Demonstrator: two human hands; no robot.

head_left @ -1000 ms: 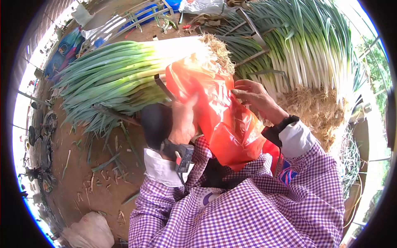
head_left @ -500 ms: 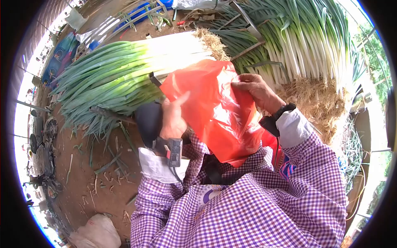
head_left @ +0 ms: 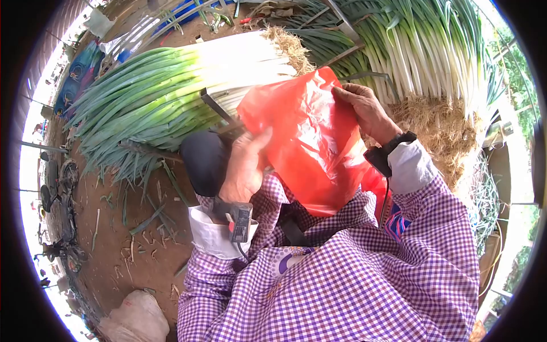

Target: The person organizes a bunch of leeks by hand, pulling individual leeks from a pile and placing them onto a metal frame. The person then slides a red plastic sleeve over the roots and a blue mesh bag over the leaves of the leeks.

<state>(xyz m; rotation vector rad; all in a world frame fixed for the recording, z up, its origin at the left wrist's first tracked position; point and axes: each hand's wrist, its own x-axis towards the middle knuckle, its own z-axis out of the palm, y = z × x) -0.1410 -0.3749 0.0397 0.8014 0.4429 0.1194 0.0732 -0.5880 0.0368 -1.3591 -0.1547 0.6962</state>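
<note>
A thin red plastic bag (head_left: pixel 313 142) hangs between my hands above my lap. My right hand (head_left: pixel 367 111) pinches its upper right edge between thumb and fingers. At the bag's left side is my left hand (head_left: pixel 246 162), its thumb apart from the fingers; the fingertips are blurred and partly hidden, so a grip on the bag cannot be made out. Just beyond the bag lies a big bundle of green onions (head_left: pixel 171 85), white stalks and roots toward the right, resting in a metal frame (head_left: pixel 216 105).
More green onions (head_left: pixel 421 62) are piled at the upper right, roots facing me. A whitish plastic sack (head_left: pixel 135 319) lies on the brown ground (head_left: pixel 114 251) at lower left, among scattered leaf scraps. My dark-covered knee (head_left: pixel 202 162) is beside my left hand.
My right hand has moved slightly up and right, raising the bag's top edge. My left hand has shifted a little right, and more of its palm side and wrist shows.
</note>
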